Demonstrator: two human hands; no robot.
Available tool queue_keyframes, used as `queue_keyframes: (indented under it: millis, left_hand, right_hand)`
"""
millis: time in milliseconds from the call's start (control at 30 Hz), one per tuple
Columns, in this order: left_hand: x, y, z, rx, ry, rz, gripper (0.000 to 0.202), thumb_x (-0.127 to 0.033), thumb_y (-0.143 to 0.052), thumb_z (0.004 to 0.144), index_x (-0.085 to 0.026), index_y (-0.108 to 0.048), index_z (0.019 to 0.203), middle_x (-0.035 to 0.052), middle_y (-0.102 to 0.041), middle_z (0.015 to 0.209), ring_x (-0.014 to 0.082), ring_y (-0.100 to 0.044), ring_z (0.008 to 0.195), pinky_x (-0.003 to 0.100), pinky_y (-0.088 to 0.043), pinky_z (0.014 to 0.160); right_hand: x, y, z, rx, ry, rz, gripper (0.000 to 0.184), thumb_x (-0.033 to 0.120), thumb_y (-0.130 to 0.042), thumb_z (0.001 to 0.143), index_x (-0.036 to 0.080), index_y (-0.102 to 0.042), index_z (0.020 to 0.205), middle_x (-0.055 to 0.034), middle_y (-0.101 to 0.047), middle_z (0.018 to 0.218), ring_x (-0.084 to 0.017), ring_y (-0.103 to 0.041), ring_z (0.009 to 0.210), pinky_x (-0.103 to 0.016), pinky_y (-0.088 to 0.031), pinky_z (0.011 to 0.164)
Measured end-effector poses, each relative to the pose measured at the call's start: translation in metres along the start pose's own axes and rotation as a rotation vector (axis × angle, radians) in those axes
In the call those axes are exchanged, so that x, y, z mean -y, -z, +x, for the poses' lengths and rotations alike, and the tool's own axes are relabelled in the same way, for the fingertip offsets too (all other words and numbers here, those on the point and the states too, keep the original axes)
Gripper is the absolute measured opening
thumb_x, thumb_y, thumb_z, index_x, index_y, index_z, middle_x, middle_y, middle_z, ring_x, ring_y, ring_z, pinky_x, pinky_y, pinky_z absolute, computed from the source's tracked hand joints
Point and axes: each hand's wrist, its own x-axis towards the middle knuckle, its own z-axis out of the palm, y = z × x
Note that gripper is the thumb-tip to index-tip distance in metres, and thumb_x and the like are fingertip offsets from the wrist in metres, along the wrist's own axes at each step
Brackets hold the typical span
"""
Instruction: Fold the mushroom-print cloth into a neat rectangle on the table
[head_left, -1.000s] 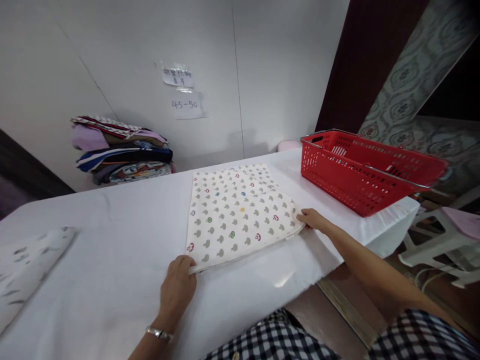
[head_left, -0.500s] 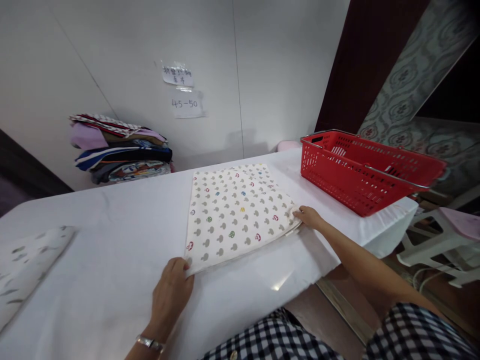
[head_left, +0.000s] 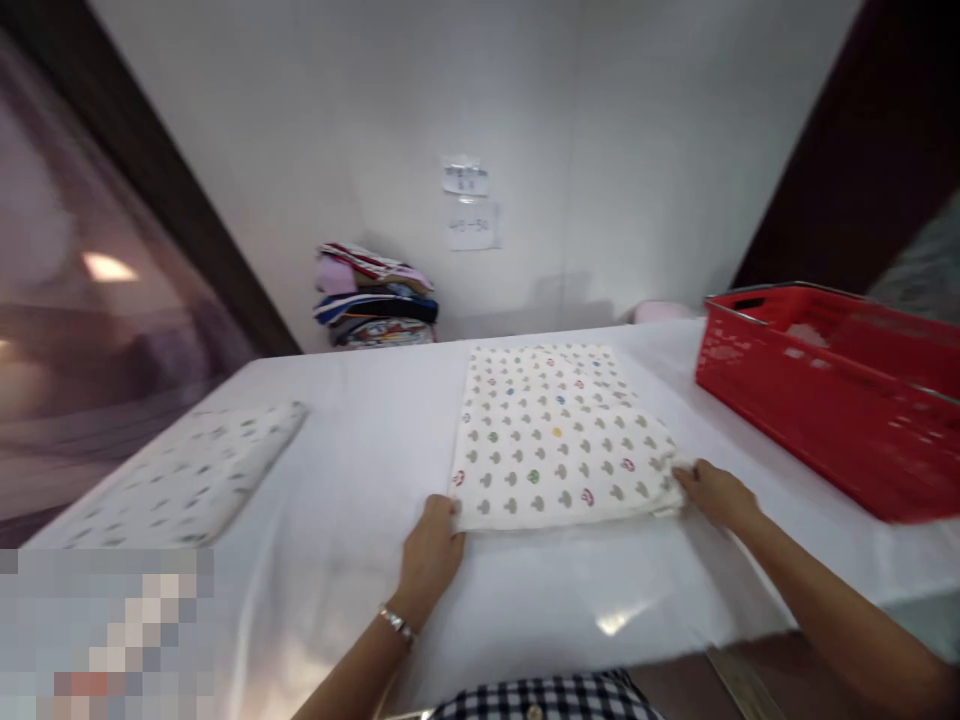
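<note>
A white cloth with a grey, red, blue and green mushroom print [head_left: 551, 435] lies spread and folded in layers on the white-covered table [head_left: 360, 440]. My left hand [head_left: 431, 548] pinches its near left corner, the thumb towards the cloth. At the near right corner, my right hand [head_left: 718, 492] grips the edge, where the fabric is a little bunched. Both hands are closed on the same piece. What kind of cloth article it is, I cannot tell.
Another folded white patterned cloth [head_left: 199, 470] lies at the table's left. A red plastic basket [head_left: 810, 390] with a metal handle stands on the right. Behind the far edge rises a stack of folded clothes [head_left: 379, 300], beside paper signs [head_left: 472, 226] on the wall.
My view has swung to the left, showing more of the left cloth and less of the basket. Both hands still hold the near corners of the mushroom-print cloth.
</note>
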Motion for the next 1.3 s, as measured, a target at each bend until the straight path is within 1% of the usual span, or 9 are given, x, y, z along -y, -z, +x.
queue_keyframes:
  millis: [100,233,400,467,633,800,1100,1200,1300]
  left_hand:
    - [-0.002,0.003,0.0,0.049,0.058,-0.017,0.022,-0.013,-0.046,0.076,-0.02,-0.042,0.096,0.0037,-0.055,0.094,0.0191,-0.059,0.088,0.029,-0.04,0.07]
    - [-0.002,0.007,0.002,0.04,0.125,-0.049,0.017,-0.013,-0.047,0.075,-0.02,-0.042,0.09,0.0033,-0.056,0.088,0.0192,-0.059,0.081,0.028,-0.039,0.066]
    - [0.006,0.001,0.01,-0.074,0.122,-0.359,0.018,-0.007,-0.045,0.072,-0.021,-0.04,0.082,0.001,-0.058,0.088,0.0145,-0.058,0.075,0.025,-0.042,0.067]
    - [0.008,-0.004,0.013,-0.098,0.109,-0.516,0.023,-0.004,-0.043,0.069,-0.021,-0.042,0.085,0.0014,-0.058,0.095,0.0128,-0.058,0.075,0.025,-0.044,0.069]
    - [0.006,-0.001,0.014,-0.062,0.139,-0.746,0.04,-0.006,-0.04,0.067,-0.021,-0.047,0.104,0.0005,-0.061,0.088,0.0123,-0.057,0.067,0.024,-0.045,0.06]
    - [-0.001,0.016,0.018,-0.217,0.056,-0.853,0.042,-0.015,-0.042,0.067,-0.02,-0.051,0.107,-0.0013,-0.059,0.076,0.0126,-0.053,0.061,0.024,-0.042,0.057]
    - [0.013,0.002,0.021,-0.182,0.041,-0.786,0.039,-0.022,-0.042,0.063,-0.02,-0.059,0.098,0.0005,-0.061,0.079,0.0141,-0.051,0.06,0.026,-0.043,0.057]
    - [0.014,0.004,0.024,-0.183,0.033,-0.808,0.037,-0.026,-0.044,0.061,-0.02,-0.06,0.094,0.0026,-0.063,0.091,0.0154,-0.055,0.067,0.026,-0.046,0.057]
    - [0.013,0.008,0.029,-0.165,0.035,-0.847,0.037,-0.03,-0.047,0.063,-0.02,-0.059,0.097,0.0038,-0.063,0.099,0.0165,-0.057,0.072,0.026,-0.048,0.056]
  right_hand:
    - [-0.012,-0.011,0.017,0.054,0.009,0.041,0.041,0.059,-0.042,0.08,0.021,-0.052,0.068,-0.0112,-0.064,0.076,-0.028,-0.062,0.073,-0.036,-0.043,0.062]
    - [-0.013,-0.015,0.024,0.004,0.023,0.185,0.037,0.055,-0.049,0.076,0.024,-0.046,0.055,-0.0082,-0.06,0.062,-0.027,-0.06,0.065,-0.038,-0.045,0.06]
    - [0.004,-0.006,0.004,0.106,-0.175,0.807,0.03,0.051,-0.06,0.069,0.024,-0.049,0.06,-0.0051,-0.059,0.062,-0.022,-0.061,0.061,-0.033,-0.052,0.058]
    - [0.011,-0.003,-0.004,0.142,-0.228,0.933,0.029,0.049,-0.065,0.066,0.024,-0.05,0.063,-0.0035,-0.058,0.062,-0.021,-0.06,0.06,-0.032,-0.053,0.059]
    - [0.016,0.005,-0.012,0.196,-0.256,1.016,0.033,0.049,-0.069,0.063,0.022,-0.051,0.07,-0.0007,-0.057,0.061,-0.018,-0.058,0.058,-0.029,-0.051,0.055]
    - [0.017,0.007,-0.016,0.144,-0.202,0.946,0.034,0.049,-0.068,0.065,0.021,-0.049,0.068,0.0049,-0.047,0.049,-0.012,-0.048,0.046,-0.022,-0.036,0.041]
    - [0.018,0.007,-0.021,0.185,-0.174,1.268,0.021,0.03,-0.069,0.067,0.02,-0.051,0.066,-0.0015,-0.061,0.064,-0.016,-0.06,0.064,-0.029,-0.054,0.064]
    - [0.02,0.009,-0.021,0.219,-0.182,1.409,0.017,0.028,-0.069,0.07,0.018,-0.055,0.074,-0.003,-0.062,0.069,-0.016,-0.06,0.064,-0.028,-0.054,0.06]
    - [0.021,0.01,-0.021,0.279,-0.258,1.499,0.014,0.029,-0.063,0.077,0.017,-0.056,0.079,-0.0011,-0.061,0.065,-0.011,-0.056,0.054,-0.02,-0.045,0.044]
